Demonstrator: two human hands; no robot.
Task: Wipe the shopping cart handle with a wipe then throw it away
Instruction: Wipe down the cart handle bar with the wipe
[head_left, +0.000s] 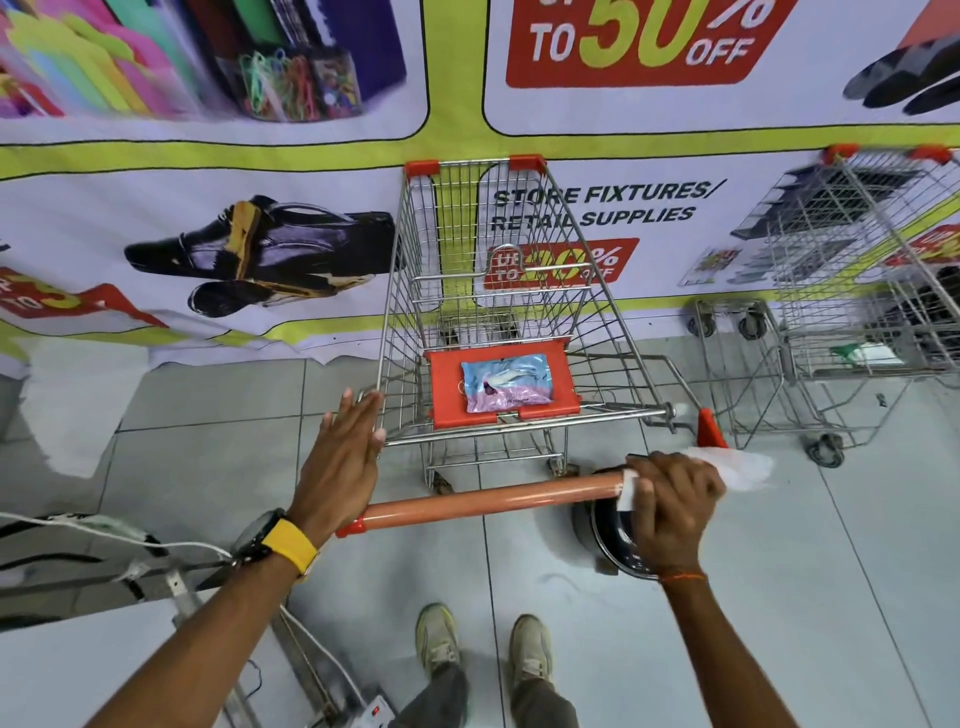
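Note:
A wire shopping cart (597, 332) stands in front of me with an orange handle (488, 503) across the middle of the view. My right hand (670, 499) is wrapped around the handle's right end, holding a white wipe (737, 467) against it; the wipe sticks out to the right. Flat and with fingers together, my left hand (345, 457) rests on the cart's left rear corner, above the handle's left end. A blue and pink wipe packet (506, 382) lies on the orange child seat flap (441, 389).
A dark round bin (608, 540) stands on the tiled floor under the handle's right end. A second wire cart (852, 312) is parked at the right. A printed banner wall (208, 208) is behind the carts. Cables and a metal frame (182, 587) lie at lower left.

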